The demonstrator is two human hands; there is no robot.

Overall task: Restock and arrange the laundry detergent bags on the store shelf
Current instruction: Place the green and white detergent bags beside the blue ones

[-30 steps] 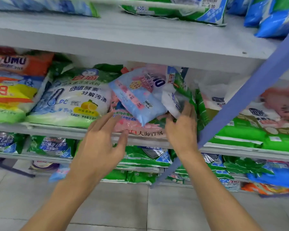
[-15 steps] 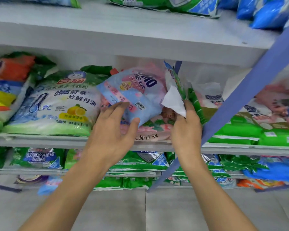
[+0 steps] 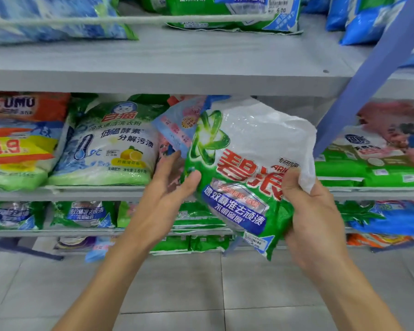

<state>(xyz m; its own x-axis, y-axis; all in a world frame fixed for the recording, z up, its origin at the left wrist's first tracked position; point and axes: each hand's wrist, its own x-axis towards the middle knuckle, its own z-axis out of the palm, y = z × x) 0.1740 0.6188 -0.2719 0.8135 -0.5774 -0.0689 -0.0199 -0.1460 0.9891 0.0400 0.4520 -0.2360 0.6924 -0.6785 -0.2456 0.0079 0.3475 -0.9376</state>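
A green and white detergent bag (image 3: 244,168) with red lettering hangs in front of the middle shelf (image 3: 93,191). My right hand (image 3: 313,216) grips its right edge, thumb over the front. My left hand (image 3: 170,189) holds its left edge, thumb on the front and fingers behind. Behind the bag's upper left corner a pale blue and pink bag (image 3: 177,125) leans on the shelf over a pink bag that is mostly hidden.
A white lemon-print bag (image 3: 108,149) and an orange and yellow bag (image 3: 17,139) lie at the left of the middle shelf. Green bags (image 3: 368,173) fill its right side behind a slanted blue post (image 3: 368,75). More bags sit on the shelves above and below. Grey floor tiles lie beneath.
My right hand has pulled the green and white bag out from the shelf and turned its front toward me. My left hand left the blue and pink bag and took the green bag's left edge.
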